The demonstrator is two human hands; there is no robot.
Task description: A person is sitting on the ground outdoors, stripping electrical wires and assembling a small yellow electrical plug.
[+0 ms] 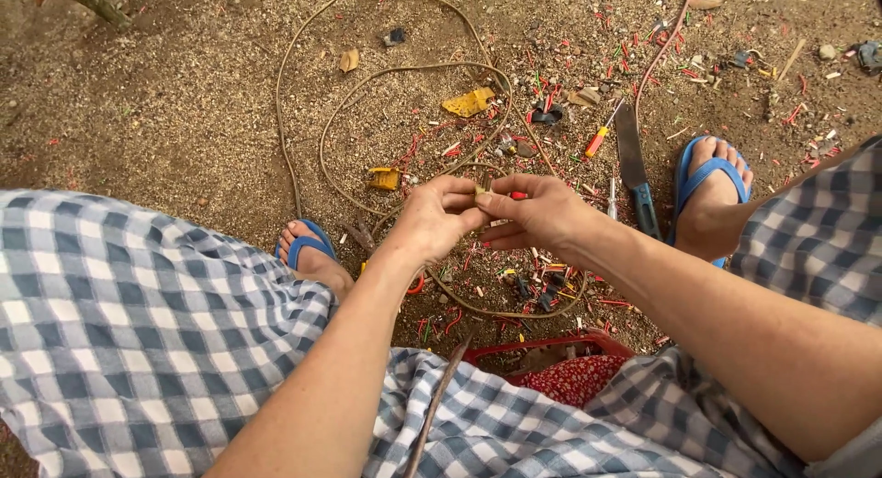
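Note:
My left hand (439,219) and my right hand (544,213) meet over the ground between my knees. Together they pinch the end of a dirty tan cable (303,65), which loops out across the dirt ahead. A small red piece (519,195) shows at my right fingertips. The cable's very tip is hidden between my fingers. Many short red, green and black wire scraps (542,285) lie beneath my hands.
A knife with a blue handle (634,166) and a small orange-handled screwdriver (597,140) lie on the dirt to the right. My feet wear blue flip-flops (703,179). Yellow scraps (470,101), dry leaves and black bits are scattered about. A red object (560,354) sits by my lap.

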